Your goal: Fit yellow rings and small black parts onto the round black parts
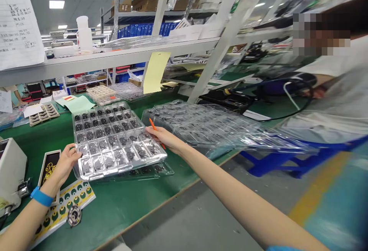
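Observation:
A clear plastic blister tray point(110, 141), its pockets filled with small round black parts, is held slightly tilted above the green bench. My left hand point(67, 161), with a blue band at the wrist, grips its left edge, thumb on the rim. On the opposite edge, my right hand point(165, 138) pinches the tray and also keeps a thin orange stick-like tool point(152, 123) in its fingers. Beneath the held tray, another filled tray point(159, 169) shows partly. A sheet of dark green and yellow stickers point(70, 197) lies near my left forearm, with a round patterned piece point(74, 215) on it.
Stacked clear trays point(195, 122) stand to the right, overhanging the bench edge. At left are a white machine point(11, 174) and a narrow box of yellow rings point(49, 171). A metal shelf frame point(115, 57) crosses ahead. A seated person point(339, 86) is at far right, near a blue stool point(273, 163).

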Demonstrator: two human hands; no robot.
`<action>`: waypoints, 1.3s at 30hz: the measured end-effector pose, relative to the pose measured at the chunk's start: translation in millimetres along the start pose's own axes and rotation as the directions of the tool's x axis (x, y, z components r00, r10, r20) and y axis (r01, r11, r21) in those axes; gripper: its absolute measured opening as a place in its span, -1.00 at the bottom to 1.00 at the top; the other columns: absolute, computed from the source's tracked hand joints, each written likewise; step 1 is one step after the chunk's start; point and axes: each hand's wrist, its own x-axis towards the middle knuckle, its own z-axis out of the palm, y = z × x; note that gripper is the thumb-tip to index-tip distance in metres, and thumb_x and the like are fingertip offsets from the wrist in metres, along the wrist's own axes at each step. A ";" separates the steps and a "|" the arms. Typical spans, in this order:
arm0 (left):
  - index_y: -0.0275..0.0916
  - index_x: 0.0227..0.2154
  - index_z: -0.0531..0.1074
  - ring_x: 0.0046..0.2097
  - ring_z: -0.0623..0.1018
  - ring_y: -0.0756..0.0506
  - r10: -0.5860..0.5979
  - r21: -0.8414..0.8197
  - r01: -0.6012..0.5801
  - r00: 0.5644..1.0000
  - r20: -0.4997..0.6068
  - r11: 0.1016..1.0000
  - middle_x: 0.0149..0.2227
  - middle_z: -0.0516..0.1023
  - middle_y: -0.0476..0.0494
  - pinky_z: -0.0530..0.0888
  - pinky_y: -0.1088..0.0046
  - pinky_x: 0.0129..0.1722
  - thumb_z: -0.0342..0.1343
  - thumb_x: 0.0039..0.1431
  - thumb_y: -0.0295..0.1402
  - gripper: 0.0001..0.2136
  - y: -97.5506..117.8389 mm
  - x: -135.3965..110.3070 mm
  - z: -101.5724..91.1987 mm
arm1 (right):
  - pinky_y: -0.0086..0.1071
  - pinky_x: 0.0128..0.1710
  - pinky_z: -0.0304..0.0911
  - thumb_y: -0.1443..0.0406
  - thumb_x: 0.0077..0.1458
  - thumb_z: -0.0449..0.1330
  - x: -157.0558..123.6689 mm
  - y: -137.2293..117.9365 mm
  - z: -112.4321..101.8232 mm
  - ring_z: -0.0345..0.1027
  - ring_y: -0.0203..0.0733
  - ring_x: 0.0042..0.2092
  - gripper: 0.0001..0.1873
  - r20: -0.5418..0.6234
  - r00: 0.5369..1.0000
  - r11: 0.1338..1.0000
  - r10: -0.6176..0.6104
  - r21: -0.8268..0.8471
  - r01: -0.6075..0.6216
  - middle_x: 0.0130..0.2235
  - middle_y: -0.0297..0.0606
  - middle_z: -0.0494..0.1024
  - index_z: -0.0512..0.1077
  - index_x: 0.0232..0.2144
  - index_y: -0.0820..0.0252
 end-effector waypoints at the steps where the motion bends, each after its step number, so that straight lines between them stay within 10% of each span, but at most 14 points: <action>1: -0.23 -0.25 0.33 -0.32 0.56 -0.04 0.005 0.001 -0.005 1.000 0.000 1.000 -0.29 0.58 -0.06 0.44 0.51 -0.31 0.45 -0.29 -0.35 -0.49 0.7 -1.4 0.3 | -0.44 -0.59 -0.38 -0.28 -0.42 0.32 -1.1 -0.7 0.0 -0.23 -0.47 -0.62 -0.28 0.002 1.000 1.000 -0.003 -0.002 0.003 -0.68 -0.58 0.00 0.15 -0.57 0.14; 20: -0.25 -0.24 0.39 -0.34 0.59 -0.11 -0.105 0.092 0.101 0.994 0.039 0.991 -0.31 0.61 -0.14 0.48 0.42 -0.30 0.42 -0.28 -0.47 -0.54 32.4 13.1 -20.6 | -0.44 -0.59 -0.37 -0.25 -0.37 0.33 -62.7 2.7 19.1 -0.31 -0.46 -0.61 -0.33 0.022 0.999 0.996 0.046 0.077 -0.047 -0.69 -0.60 -0.04 0.19 -0.60 0.15; 29: -0.31 -0.27 0.54 -0.39 0.56 -0.10 -0.279 0.370 0.193 0.940 0.195 0.909 -0.30 0.61 -0.23 0.47 0.49 -0.37 0.39 -0.29 -0.56 -0.61 76.7 111.4 -7.0 | -0.44 -0.61 -0.37 -0.25 -0.19 0.26 -148.1 23.4 93.5 -0.35 -0.48 -0.61 -0.36 0.016 0.998 0.913 0.059 0.404 -0.060 -0.69 -0.62 -0.06 0.21 -0.54 0.18; 39: -0.11 -0.31 0.57 -0.10 0.56 -0.25 -0.407 0.558 0.161 0.843 0.352 0.814 -0.15 0.61 -0.25 0.45 0.47 -0.29 0.33 -0.33 -0.68 -0.55 50.4 239.3 93.7 | -0.48 -0.74 -0.35 -0.34 -0.31 0.22 -137.2 56.8 139.3 -0.25 -0.59 -0.75 -0.27 0.090 0.984 0.730 0.151 0.661 -0.172 -0.62 -0.57 0.18 0.17 -0.51 0.16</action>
